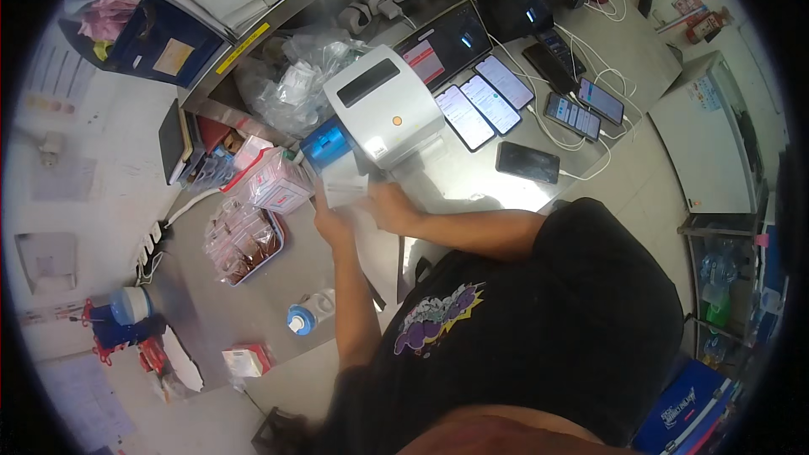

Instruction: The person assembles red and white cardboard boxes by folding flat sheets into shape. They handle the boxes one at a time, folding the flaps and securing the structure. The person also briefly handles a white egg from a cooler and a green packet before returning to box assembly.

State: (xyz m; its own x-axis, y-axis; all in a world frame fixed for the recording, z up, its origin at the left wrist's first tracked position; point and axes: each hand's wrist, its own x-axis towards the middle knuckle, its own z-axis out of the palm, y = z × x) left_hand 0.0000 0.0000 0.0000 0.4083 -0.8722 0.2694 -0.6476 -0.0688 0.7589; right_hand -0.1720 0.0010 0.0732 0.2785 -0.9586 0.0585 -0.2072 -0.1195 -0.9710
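Note:
A small white paper label (pixel 344 192) with faint print lies between my hands, just in front of a white label printer (pixel 383 105). My left hand (pixel 331 221) grips its left edge, a finger pointing up along it. At its right side, my right hand (pixel 392 206) has its fingers closed on the label's edge. Beneath the hands a larger pale sheet (pixel 377 244) reaches toward my shirt. A blue object (pixel 326 145) stands against the printer's left side. Left of my left hand sits a pink-and-white packet bundle (pixel 280 183) in clear plastic.
Several phones (pixel 465 118) on charging cables lie right of the printer, near an open laptop (pixel 442 42). A tray of small packets (pixel 244 240), a blue-capped bottle (pixel 301 318) and a small red-and-white box (pixel 246 361) stand on the left. Crumpled clear plastic (pixel 295 80) lies behind.

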